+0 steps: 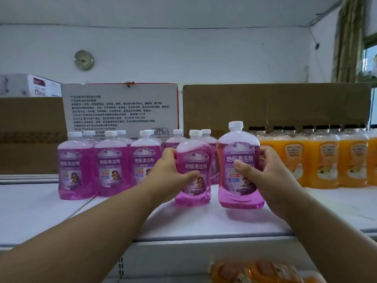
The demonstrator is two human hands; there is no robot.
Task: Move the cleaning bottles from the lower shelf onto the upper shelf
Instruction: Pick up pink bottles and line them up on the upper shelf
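Both my arms reach out straight to the upper shelf [40, 211]. My left hand [169, 172] wraps around a purple bottle [193, 170] standing on the shelf. My right hand [265, 170] grips a second purple bottle [238, 166], tipped a little, its bottom just at the shelf. At 9 o'clock from them stand three purple bottles [111, 166] in front, with more behind. At 3 o'clock are orange bottles [324, 160], too many to count well.

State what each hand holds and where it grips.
Left hand grips a purple bottle around its middle; right hand grips another purple bottle around its middle.
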